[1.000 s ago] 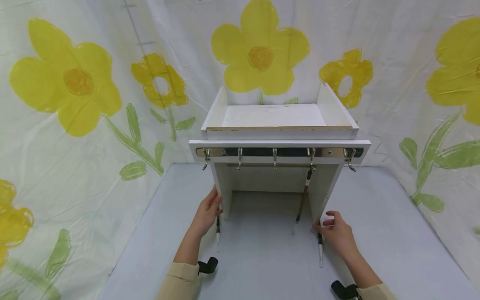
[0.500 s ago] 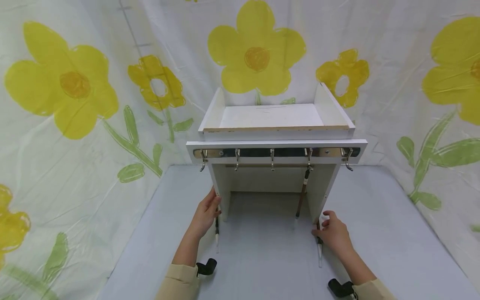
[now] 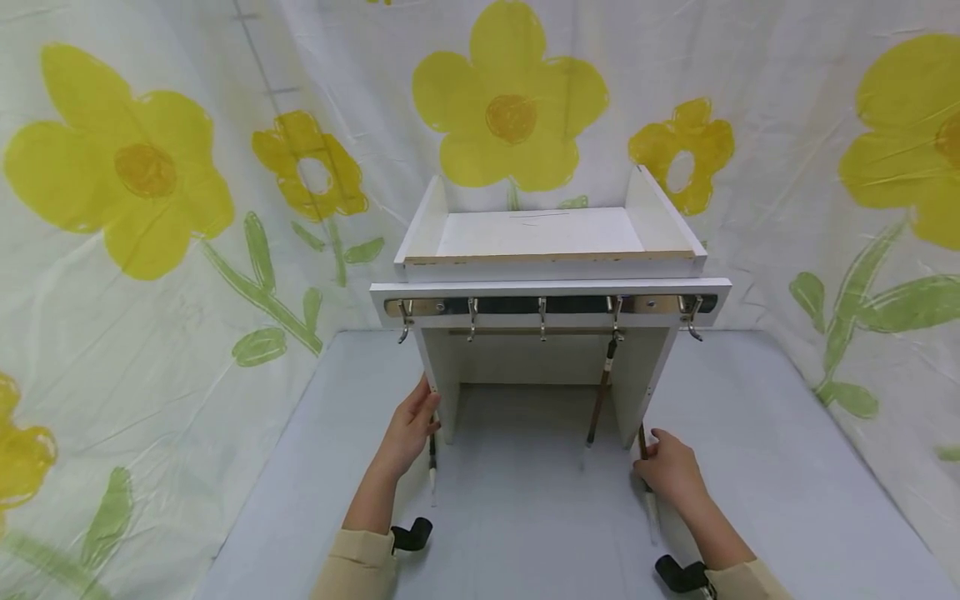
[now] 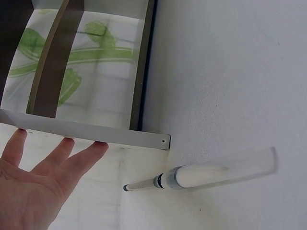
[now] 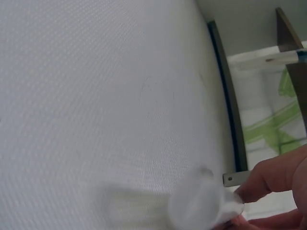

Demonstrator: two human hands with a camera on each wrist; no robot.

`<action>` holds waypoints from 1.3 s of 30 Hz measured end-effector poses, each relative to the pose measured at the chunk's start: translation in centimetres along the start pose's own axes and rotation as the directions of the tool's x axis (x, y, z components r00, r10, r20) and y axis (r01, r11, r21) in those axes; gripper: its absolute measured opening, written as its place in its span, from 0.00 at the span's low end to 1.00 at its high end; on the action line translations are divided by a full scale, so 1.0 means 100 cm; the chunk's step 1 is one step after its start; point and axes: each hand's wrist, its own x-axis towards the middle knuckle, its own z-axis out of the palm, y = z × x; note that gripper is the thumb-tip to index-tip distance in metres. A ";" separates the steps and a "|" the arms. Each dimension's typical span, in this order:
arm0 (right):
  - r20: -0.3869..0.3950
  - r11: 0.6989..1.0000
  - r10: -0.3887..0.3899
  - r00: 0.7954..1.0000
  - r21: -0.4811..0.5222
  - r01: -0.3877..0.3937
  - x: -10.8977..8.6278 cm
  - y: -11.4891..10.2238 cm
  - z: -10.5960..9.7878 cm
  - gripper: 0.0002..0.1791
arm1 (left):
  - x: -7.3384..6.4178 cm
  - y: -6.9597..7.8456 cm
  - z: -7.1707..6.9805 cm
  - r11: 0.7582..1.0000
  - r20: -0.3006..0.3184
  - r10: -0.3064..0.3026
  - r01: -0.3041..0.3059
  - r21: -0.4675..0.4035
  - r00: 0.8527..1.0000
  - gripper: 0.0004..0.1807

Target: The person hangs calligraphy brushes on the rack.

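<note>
A white shelf unit (image 3: 641, 379) with a rail of metal hooks (image 3: 543, 307) stands on the table. My left hand (image 3: 407, 429) touches the edge of its left side panel with extended fingertips, as the left wrist view shows. A brush with a clear cap (image 4: 196, 175) hangs beside that panel, apart from the left hand. With its fingers, my right hand (image 3: 671, 468) pinches another capped brush (image 3: 651, 508) beside the right panel; its blurred cap (image 5: 195, 203) shows in the right wrist view. A third brush (image 3: 600, 392) hangs inside the right panel, below a hook.
The pale table (image 3: 525, 533) extends around the unit. Behind it hangs a white curtain (image 3: 390, 50) printed with yellow flowers. An open white tray-like top (image 3: 540, 229) crowns the unit. Black wrist mounts (image 3: 412, 533) stick out from both sleeves.
The right hand has shifted slightly right, away from the panel. The lower end of its brush has swung to the right. The left hand has stayed at the left panel.
</note>
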 end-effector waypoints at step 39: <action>-0.119 0.927 0.009 0.993 0.373 0.036 -0.022 -0.022 -0.022 0.22 | 0.000 0.000 0.000 1.000 -0.005 -0.015 0.015 0.001 1.000 0.32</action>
